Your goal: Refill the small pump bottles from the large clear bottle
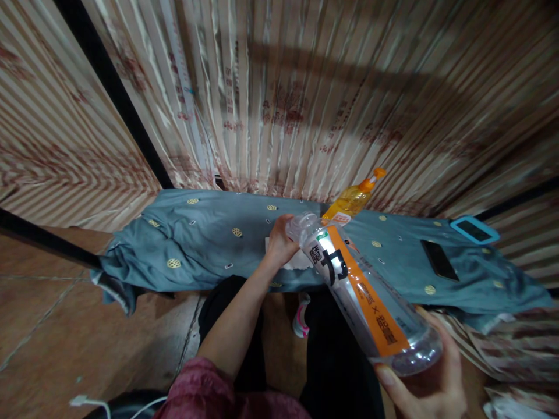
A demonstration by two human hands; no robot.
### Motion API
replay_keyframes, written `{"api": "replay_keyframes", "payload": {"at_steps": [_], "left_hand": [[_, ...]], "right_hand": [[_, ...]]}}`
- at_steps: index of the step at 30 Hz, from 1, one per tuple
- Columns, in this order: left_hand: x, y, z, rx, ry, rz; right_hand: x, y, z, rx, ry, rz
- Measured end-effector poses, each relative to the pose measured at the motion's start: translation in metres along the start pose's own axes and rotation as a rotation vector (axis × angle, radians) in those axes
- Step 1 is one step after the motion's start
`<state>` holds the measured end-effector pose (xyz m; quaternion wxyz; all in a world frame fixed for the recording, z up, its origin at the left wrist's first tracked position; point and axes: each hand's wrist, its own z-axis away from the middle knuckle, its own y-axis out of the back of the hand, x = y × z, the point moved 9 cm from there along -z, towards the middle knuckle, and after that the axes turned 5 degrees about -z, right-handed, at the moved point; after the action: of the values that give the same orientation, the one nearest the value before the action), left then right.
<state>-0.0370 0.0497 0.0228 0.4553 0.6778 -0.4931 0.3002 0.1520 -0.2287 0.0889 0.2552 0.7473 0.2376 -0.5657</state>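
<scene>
- We hold a clear plastic bottle [364, 297] with an orange label tilted over our lap; our right hand [430, 381] cups its base from below, fingers wrapped round the bottom.
- Our left hand [279, 241] is closed on the cap end of the bottle, just above the blue cloth on the bench [196, 244].
- The bottle lies slanted, neck away from us. If any liquid is in it and the cap comes loose, we judge it could run onto the cloth and the white paper [297, 261] under our left hand.
- The right hand grips only the rounded, slick base; a twist at the neck could make it slip.
- The orange-capped yellow bottle [353, 201] stands just behind the neck and could be knocked over.
- A dark phone [439, 260] lies well to the right, likely out of a spill's reach.
</scene>
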Motion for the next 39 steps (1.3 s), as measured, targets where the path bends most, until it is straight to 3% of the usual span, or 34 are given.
{"api": "replay_keyframes", "payload": {"at_steps": [8,26,30,39], "left_hand": [[-0.001,0.001,-0.001,-0.001,-0.008,-0.003],[-0.003,-0.005,0.001,0.01,-0.056,0.001],[0.0,-0.004,0.0,0.0,-0.072,-0.033],[0.012,-0.001,0.0,-0.029,-0.124,-0.02]], "right_hand": [[0.011,0.005,-0.002,-0.015,-0.014,0.008],[0.001,0.003,-0.003,0.017,0.014,-0.03],[0.005,0.004,-0.006,-0.035,0.04,0.012],[-0.006,-0.003,0.0,0.023,-0.019,0.005]]}}
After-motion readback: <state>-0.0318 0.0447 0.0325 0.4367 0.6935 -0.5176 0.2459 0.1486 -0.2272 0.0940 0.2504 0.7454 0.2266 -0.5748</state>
